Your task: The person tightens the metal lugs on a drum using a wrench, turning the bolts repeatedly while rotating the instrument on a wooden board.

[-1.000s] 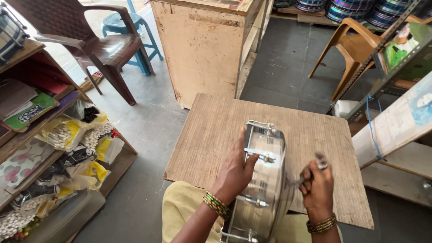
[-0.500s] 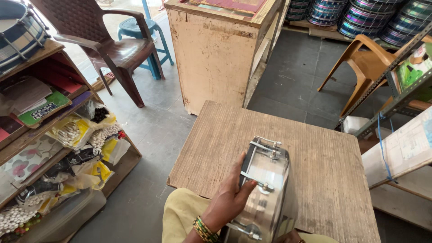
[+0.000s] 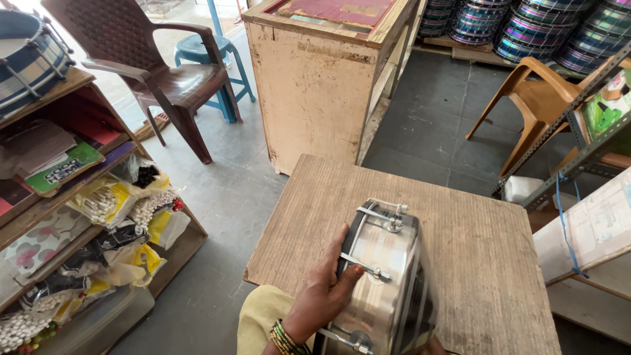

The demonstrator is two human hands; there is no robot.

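Fingertips only — that is all I can see of my right hand [image 3: 434,344], poking up at the bottom edge behind the steel drum shell [image 3: 384,276], so I cannot tell how it grips. My left hand [image 3: 327,289] wraps the near side of the shell, thumb over one tension rod [image 3: 363,265], bangles at the wrist. The shell stands on edge, tilted, at the near part of the worn wooden board [image 3: 473,256]; its lower end is cut off by the frame. My yellow garment [image 3: 263,322] shows below.

Grey tiled floor [image 3: 223,197] lies around the board. To my left, wooden shelves [image 3: 98,171] hold bags of small white sticks, booklets and a blue-and-white drum [image 3: 29,56] on top. Farther off stand a pale wooden cabinet [image 3: 315,85], a brown plastic chair [image 3: 164,72], a blue stool [image 3: 210,52], an orange chair [image 3: 539,98] — and stacked shiny drums [image 3: 526,26] at the back wall.
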